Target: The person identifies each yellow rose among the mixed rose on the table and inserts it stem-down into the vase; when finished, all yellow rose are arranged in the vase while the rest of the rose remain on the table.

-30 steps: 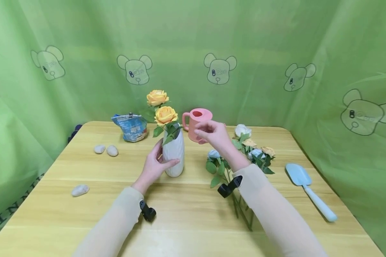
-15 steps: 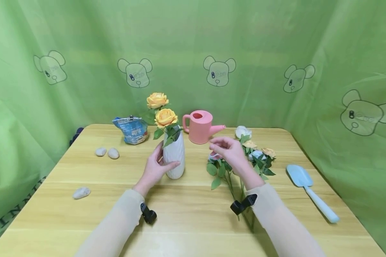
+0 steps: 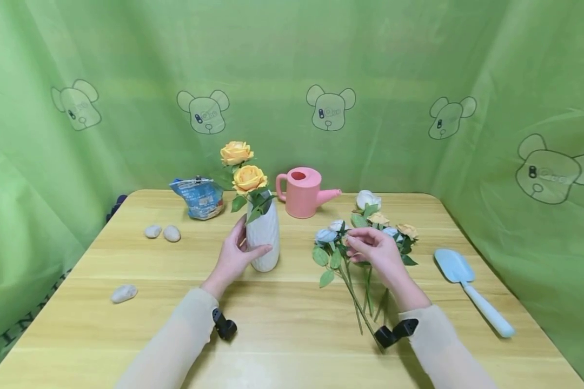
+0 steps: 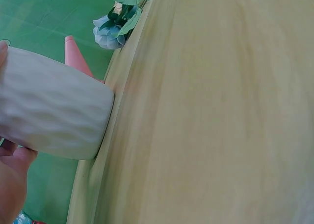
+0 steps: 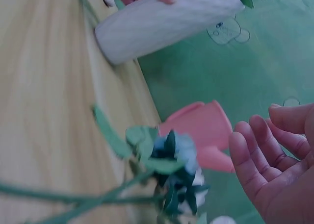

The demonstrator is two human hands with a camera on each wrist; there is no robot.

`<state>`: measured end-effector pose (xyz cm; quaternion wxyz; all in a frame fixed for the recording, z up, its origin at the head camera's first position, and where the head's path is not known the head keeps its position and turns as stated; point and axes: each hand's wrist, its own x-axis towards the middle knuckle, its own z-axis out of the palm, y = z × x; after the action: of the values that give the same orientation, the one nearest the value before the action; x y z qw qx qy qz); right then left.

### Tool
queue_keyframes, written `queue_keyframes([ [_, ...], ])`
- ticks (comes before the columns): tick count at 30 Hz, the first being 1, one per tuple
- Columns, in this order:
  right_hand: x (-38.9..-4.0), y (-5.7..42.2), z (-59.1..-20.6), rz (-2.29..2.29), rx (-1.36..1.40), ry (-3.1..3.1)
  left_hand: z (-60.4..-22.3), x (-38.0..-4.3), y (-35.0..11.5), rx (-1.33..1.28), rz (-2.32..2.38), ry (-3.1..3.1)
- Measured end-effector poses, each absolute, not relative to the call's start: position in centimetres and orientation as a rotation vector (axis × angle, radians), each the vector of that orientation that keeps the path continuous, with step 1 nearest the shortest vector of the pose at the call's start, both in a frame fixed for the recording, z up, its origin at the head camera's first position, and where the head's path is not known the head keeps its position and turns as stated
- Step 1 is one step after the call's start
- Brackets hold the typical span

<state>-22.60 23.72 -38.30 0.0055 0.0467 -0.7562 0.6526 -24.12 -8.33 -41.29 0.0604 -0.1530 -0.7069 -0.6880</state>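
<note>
My left hand point(image 3: 232, 258) grips the white textured vase point(image 3: 265, 246), thumb across its front; the vase stands upright on the table. Two yellow-orange roses point(image 3: 250, 179) with green leaves rise from its mouth. Over the loose flowers at right hovers my right hand point(image 3: 378, 254), its fingers loosely curved. The right wrist view shows nothing between those fingers, with a pale blue rose point(image 5: 185, 150) and its stems just beside the hand. Blue roses point(image 3: 325, 235), a white rose point(image 3: 368, 200) and pale orange roses point(image 3: 406, 231) lie together, stems toward me; the hand covers part of them.
Behind the vase stands a pink watering can point(image 3: 303, 195), spout to the right. A clipped blue bag point(image 3: 201, 199) is at back left. Several grey stones point(image 3: 124, 293) lie at left, a light blue trowel point(image 3: 472, 292) at right. Green curtain point(image 3: 272, 65) surrounds the wooden table point(image 3: 282, 335).
My right hand has moved right and down, from in front of the watering can to above the loose flowers. The left hand keeps its hold on the vase.
</note>
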Motion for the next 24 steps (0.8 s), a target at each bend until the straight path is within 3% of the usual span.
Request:
queue_keyframes([
  [11,-20.0,28.5,-41.0,1.987,0.006,-2.391,-43.5,-25.5,-8.3,-0.453,-2.024,-2.125],
  [24,-18.4,32.4,-42.2,2.051,-0.300,-2.393,-41.0,-23.8,-8.3,-0.452,-2.072,-2.161],
])
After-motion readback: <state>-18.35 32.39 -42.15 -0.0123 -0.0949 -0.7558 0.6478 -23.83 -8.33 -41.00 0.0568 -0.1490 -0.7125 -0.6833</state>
